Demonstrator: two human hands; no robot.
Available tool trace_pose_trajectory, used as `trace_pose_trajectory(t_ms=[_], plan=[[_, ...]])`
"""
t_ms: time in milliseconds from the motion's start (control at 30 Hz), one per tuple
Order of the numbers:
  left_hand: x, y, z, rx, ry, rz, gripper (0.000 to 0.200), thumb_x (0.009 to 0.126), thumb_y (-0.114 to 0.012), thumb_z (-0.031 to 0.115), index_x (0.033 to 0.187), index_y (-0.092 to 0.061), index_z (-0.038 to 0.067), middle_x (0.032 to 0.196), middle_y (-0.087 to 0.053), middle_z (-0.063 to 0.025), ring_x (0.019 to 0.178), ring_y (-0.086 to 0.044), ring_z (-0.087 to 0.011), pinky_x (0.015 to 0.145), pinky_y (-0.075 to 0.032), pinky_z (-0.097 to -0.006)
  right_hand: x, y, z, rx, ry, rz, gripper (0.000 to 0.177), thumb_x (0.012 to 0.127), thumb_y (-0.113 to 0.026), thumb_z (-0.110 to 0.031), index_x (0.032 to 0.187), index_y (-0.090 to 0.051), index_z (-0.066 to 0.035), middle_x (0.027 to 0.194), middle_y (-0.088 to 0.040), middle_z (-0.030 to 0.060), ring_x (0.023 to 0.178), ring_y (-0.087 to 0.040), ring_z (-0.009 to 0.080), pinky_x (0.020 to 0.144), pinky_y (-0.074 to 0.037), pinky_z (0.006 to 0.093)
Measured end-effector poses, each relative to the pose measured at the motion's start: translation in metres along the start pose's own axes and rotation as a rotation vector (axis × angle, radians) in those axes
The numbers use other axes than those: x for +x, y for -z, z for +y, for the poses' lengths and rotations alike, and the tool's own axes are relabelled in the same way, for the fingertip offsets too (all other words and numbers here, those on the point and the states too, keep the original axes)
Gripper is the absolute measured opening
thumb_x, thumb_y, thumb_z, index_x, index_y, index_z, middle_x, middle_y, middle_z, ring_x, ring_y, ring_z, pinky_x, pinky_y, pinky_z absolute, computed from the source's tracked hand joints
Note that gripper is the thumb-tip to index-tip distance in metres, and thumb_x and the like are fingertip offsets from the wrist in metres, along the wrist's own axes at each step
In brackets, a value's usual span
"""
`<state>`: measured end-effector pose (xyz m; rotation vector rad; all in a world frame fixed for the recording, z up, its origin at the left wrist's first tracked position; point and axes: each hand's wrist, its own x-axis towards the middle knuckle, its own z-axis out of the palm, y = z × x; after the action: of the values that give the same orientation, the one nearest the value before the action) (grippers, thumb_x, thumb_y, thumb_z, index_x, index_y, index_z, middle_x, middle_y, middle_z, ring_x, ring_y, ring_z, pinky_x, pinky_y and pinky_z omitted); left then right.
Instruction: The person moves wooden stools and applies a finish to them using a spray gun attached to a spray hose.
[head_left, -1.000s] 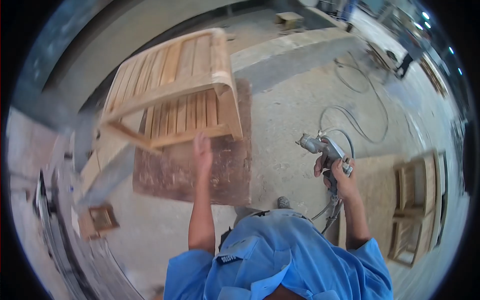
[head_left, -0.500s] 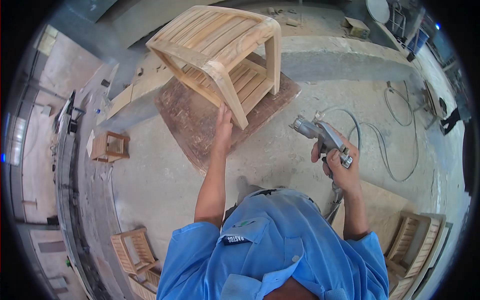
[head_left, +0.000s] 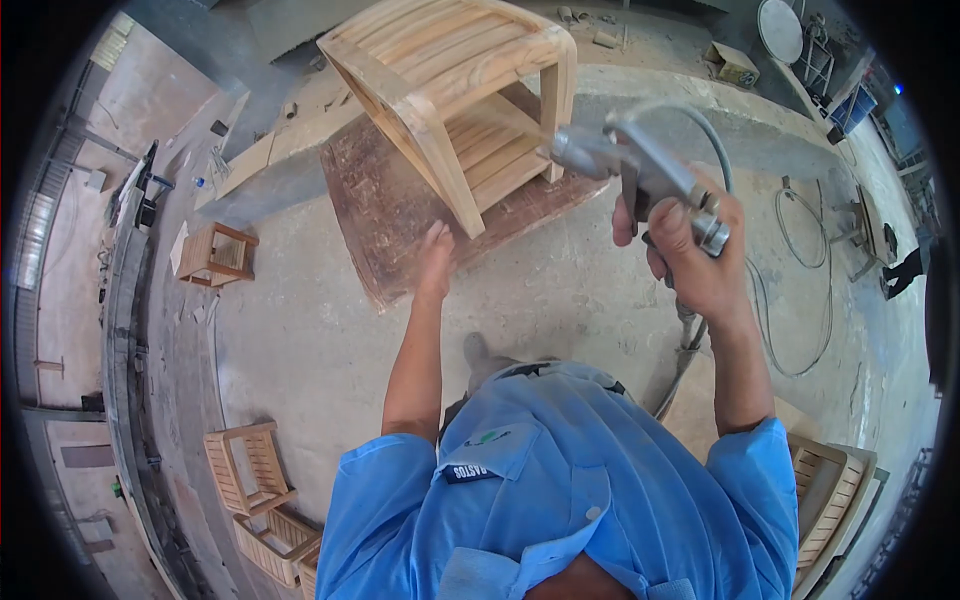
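our right hand [head_left: 690,255] gripped the spray gun [head_left: 625,160], nozzle aimed at the wooden stool [head_left: 455,85] on the brown board [head_left: 390,225]. our left hand [head_left: 436,262] hung open and empty near its leg. the wood looked bare; spraying, we judged, lay ahead.

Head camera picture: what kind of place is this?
Probably a furniture workshop: a slatted wooden stool sits on a stained board, more stools sit on the concrete floor, and the right hand holds a hose-fed spray gun.
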<state>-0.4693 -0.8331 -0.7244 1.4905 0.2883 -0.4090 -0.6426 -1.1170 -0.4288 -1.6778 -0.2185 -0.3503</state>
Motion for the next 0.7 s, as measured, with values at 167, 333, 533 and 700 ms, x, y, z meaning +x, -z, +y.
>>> trace_pose_trajectory(t_ms=[167, 333, 533, 700], plan=[[-0.045, 0.1, -0.136, -0.088, 0.306, 0.33, 0.052, 0.089, -0.059, 0.025, 0.137, -0.042, 0.016, 0.133, -0.049, -0.0062, 0.122, -0.047, -0.0308, 0.094, -0.036, -0.0584, -0.057, 0.011, 0.045, -0.075, -0.223, -0.037, 0.074, 0.086, -0.062, -0.055, 0.133, -0.052, 0.001, 0.08, -0.063, 0.0044, 0.068, -0.056, 0.008, 0.059, -0.046, 0.0225], [-0.142, 0.163, -0.24, -0.052, 0.508, 0.517, 0.018, 0.083, -0.056, 0.025, 0.099, -0.058, 0.017, 0.096, -0.055, -0.001, 0.089, -0.054, -0.0228, 0.073, -0.04, -0.0531, -0.064, 0.005, 0.044, 0.102, -0.142, 0.027, 0.076, 0.083, -0.067, -0.053, 0.132, -0.053, 0.002, 0.091, -0.066, 0.0067, 0.077, -0.06, 0.0102, 0.067, -0.051, 0.0255], [-0.225, 0.213, -0.33, 0.884, 0.387, 0.158, 0.01, 0.081, -0.062, 0.021, 0.089, -0.065, 0.015, 0.098, -0.06, -0.0072, 0.098, -0.059, -0.0269, 0.081, -0.048, -0.0415, -0.055, -0.012, 0.081, 0.008, 0.171, -0.04, 0.055, 0.089, -0.068, -0.035, 0.129, -0.056, 0.0, 0.096, -0.068, 0.0129, 0.072, -0.062, 0.0102, 0.067, -0.051, 0.0256], [-0.28, 0.193, -0.336, 0.753, 0.116, 0.227, 0.012, 0.08, -0.06, 0.02, 0.075, -0.06, 0.009, 0.076, -0.058, -0.013, 0.077, -0.061, -0.0346, 0.066, -0.05, -0.0462, -0.093, -0.024, 0.179, -0.098, -0.187, -0.129, 0.051, 0.089, -0.069, -0.03, 0.128, -0.057, 0.0, 0.09, -0.067, 0.0122, 0.072, -0.058, 0.0105, 0.069, -0.048, 0.0248]])
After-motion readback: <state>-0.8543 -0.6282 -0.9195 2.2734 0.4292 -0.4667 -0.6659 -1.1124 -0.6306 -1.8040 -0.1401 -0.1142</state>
